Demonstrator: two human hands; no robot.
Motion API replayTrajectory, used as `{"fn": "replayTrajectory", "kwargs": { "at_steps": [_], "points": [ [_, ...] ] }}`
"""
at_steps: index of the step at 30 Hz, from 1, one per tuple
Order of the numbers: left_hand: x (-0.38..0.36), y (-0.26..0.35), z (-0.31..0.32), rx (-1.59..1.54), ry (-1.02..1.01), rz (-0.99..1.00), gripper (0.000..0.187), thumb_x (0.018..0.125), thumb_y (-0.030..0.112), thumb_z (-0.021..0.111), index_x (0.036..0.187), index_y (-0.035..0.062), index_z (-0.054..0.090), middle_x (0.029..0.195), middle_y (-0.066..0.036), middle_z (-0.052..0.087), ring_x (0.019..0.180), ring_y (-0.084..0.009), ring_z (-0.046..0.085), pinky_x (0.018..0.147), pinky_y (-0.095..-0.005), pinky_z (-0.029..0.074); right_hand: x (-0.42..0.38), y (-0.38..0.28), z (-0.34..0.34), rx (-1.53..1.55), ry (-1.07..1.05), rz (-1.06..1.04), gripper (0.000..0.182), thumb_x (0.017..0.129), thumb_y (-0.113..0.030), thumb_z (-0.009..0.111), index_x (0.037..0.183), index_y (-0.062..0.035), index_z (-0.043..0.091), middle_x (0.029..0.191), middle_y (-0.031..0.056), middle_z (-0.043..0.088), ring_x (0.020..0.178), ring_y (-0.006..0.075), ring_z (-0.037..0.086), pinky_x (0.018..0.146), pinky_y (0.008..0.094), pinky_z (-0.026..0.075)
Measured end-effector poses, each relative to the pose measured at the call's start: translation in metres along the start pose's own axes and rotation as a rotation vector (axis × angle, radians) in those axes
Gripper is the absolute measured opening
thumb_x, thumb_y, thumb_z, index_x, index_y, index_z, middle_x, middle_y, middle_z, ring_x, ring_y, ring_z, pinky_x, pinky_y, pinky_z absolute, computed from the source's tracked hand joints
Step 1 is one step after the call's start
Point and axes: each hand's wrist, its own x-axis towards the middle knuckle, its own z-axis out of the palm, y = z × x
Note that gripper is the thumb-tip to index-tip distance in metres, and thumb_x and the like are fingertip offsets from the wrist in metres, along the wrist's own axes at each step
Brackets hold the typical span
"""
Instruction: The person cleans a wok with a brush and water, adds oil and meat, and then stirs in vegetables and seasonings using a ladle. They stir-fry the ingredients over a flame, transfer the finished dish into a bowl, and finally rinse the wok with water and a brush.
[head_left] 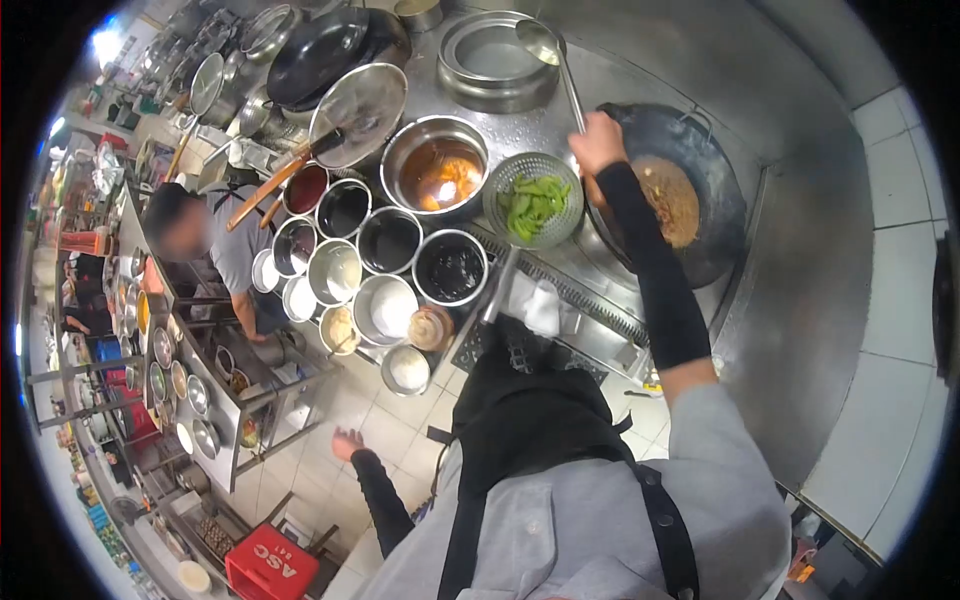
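My right hand (599, 146) is closed round the handle of a metal ladle (571, 88). The ladle's bowl points away from me, above the rim of a round steel pot (500, 88). Beneath my right forearm sits a dark wok (718, 180) with a brown, soupy food (668, 200) in it. A perforated strainer (493, 208) holding green leafy pieces (535, 205) rests left of the wok. My left hand (347, 443) hangs low over the tiled floor, touching nothing, its small fingers looking loosely spread.
A pot of orange-brown liquid (437, 205) and several seasoning containers (388, 240) crowd the counter's left side. A mesh strainer (358, 115) with a wooden handle lies behind them. Another person (235, 235) bends at a shelved table to the left. A red crate (272, 565) stands low.
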Motion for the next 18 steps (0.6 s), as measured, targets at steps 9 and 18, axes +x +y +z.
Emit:
{"fn": "replayTrajectory", "kwargs": {
  "at_steps": [9, 18],
  "points": [
    [-0.162, 0.154, 0.079, 0.289, -0.86, -0.148, 0.039, 0.101, 0.032, 0.05, 0.114, -0.0024, 0.063, 0.088, -0.004, 0.067, 0.08, -0.0114, 0.059, 0.064, -0.022, 0.044, 0.197, 0.015, 0.161, 0.675, -0.391, 0.562, 0.017, 0.084, -0.009, 0.06, 0.072, 0.002, 0.063, 0.067, 0.0184, 0.065, 0.063, 0.0219, 0.068, 0.06, 0.0338, 0.056],
    [-0.173, 0.119, 0.149, 0.395, -0.94, -0.239, 0.03, 0.096, 0.035, 0.06, 0.107, 0.0077, 0.066, 0.103, 0.0, 0.069, 0.079, -0.0078, 0.055, 0.065, -0.0246, 0.044, 0.123, 0.031, 0.12, 1.797, -0.57, 0.824, 0.012, 0.092, -0.001, 0.057, 0.083, 0.0045, 0.05, 0.067, 0.0071, 0.051, 0.048, 0.0156, 0.05, 0.046, 0.028, 0.048]
  ]
}}
